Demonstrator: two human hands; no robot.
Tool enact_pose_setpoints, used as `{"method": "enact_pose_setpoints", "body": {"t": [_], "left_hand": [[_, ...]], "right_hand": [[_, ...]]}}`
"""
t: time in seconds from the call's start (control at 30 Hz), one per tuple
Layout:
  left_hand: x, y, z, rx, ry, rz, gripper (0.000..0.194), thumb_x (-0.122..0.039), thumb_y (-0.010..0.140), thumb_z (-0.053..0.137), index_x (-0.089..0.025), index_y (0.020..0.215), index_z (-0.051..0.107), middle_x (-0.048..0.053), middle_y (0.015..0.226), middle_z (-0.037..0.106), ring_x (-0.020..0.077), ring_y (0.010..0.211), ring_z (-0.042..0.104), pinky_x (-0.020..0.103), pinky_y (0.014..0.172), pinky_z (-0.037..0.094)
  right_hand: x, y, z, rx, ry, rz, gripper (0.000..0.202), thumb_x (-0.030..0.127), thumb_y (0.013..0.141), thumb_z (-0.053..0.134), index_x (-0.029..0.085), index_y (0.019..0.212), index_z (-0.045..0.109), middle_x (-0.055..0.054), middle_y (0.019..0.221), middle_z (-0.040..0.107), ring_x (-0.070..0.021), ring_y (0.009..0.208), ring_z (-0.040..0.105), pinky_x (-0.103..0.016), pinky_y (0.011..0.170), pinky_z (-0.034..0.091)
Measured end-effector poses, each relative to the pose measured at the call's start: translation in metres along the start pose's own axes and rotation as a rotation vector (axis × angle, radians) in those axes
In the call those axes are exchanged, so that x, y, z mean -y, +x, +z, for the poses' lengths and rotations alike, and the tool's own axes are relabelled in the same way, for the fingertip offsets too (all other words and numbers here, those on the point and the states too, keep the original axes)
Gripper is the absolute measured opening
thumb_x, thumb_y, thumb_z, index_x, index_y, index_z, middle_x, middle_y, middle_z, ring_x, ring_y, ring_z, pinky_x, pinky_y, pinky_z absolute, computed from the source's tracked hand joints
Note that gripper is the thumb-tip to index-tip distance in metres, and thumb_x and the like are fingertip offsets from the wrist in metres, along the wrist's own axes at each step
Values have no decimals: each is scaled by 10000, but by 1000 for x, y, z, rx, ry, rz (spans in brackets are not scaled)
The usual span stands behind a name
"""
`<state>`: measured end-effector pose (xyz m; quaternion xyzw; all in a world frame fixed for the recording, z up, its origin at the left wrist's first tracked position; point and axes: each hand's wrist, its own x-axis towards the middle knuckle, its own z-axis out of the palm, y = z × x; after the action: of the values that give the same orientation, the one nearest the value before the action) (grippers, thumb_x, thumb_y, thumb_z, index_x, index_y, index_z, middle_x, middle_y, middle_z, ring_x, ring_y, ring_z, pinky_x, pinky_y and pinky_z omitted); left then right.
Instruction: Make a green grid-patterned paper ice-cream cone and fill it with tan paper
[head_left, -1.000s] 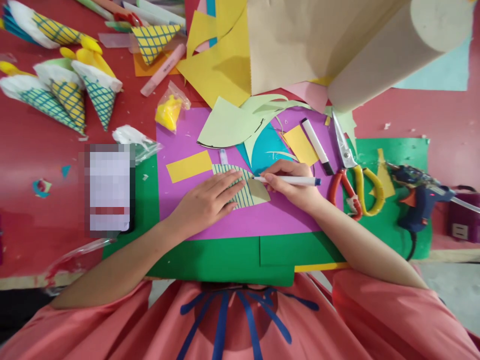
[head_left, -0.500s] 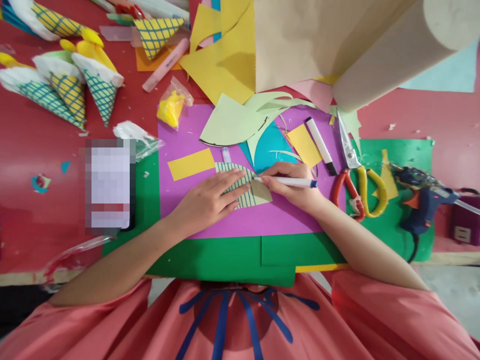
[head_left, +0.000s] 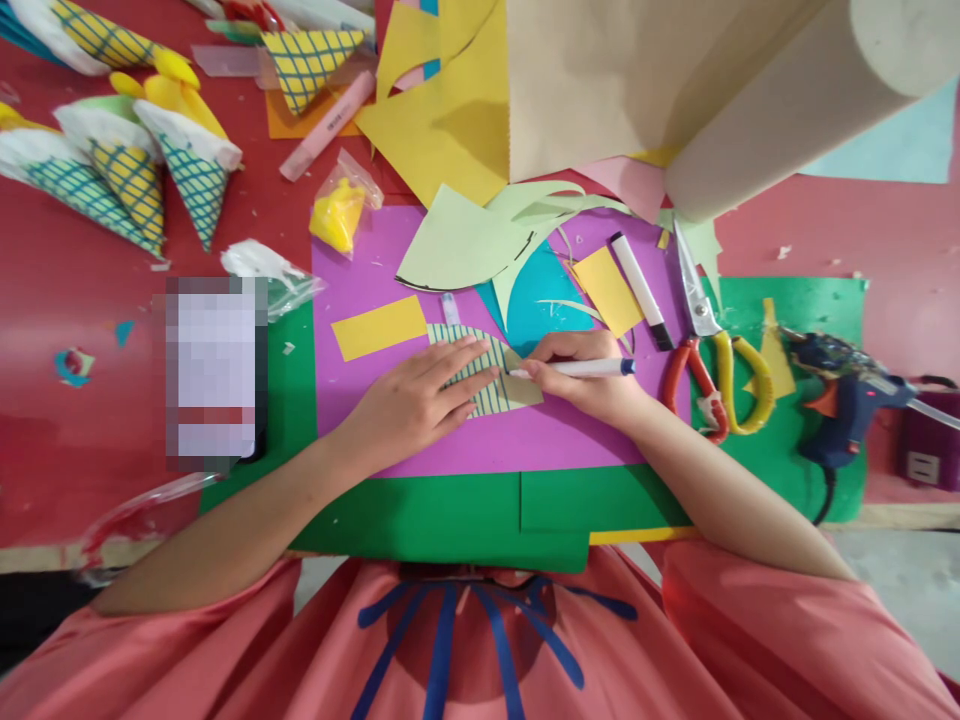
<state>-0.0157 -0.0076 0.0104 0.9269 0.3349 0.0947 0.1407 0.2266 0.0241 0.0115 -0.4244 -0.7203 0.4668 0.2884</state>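
A pale green paper piece with dark stripes (head_left: 487,397) lies on the purple sheet (head_left: 480,446). My left hand (head_left: 420,395) rests flat on its left part, fingers spread. My right hand (head_left: 589,375) pinches a white marker with a blue end (head_left: 600,368), its tip at the striped paper, right of the left fingertips. The right end of the piece bears no stripes. Just above lies a blue paper (head_left: 546,295), partly under pale green offcuts (head_left: 450,240). A yellow paper strip (head_left: 380,328) sits at the left of the striped piece.
Scissors (head_left: 701,320) and a glue gun (head_left: 847,410) lie at the right, a capped marker (head_left: 640,290) nearer. Patterned paper cones (head_left: 199,185) are at the upper left, above a blurred phone (head_left: 214,370). A large paper roll (head_left: 780,110) spans the upper right.
The marker tip has moved slightly down along the striped paper with my right hand, and a dark line shows near it. My left hand has stayed in place on the paper.
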Motion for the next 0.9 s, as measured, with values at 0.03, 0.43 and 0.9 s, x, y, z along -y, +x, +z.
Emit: {"method": "enact_pose_setpoints", "body": {"t": [0.03,0.43,0.9], "left_hand": [[0,0,0,0,-4,-3,404,-195,947,483,-166,1350,498,135,1464,448,259,1392,388,442,1135,387],[0,0,-1,2,3,0,421,-185,937,494,-168,1358,483,141,1467,443,263,1388,394,452,1137,382],[0,0,0,22,-32,-19,442,-191,938,490,-194,1380,464,129,1484,428,257,1403,375,464,1150,365]], "right_hand": [[0,0,0,5,3,-1,274,293,860,616,129,640,625,8,570,582,-64,505,473,-202,490,338],[-3,-2,0,77,12,1,319,316,857,591,139,592,575,26,528,529,-55,469,418,-201,459,295],[-2,-2,0,103,10,-67,391,329,860,589,147,523,509,47,474,440,-46,453,350,-202,441,257]]}}
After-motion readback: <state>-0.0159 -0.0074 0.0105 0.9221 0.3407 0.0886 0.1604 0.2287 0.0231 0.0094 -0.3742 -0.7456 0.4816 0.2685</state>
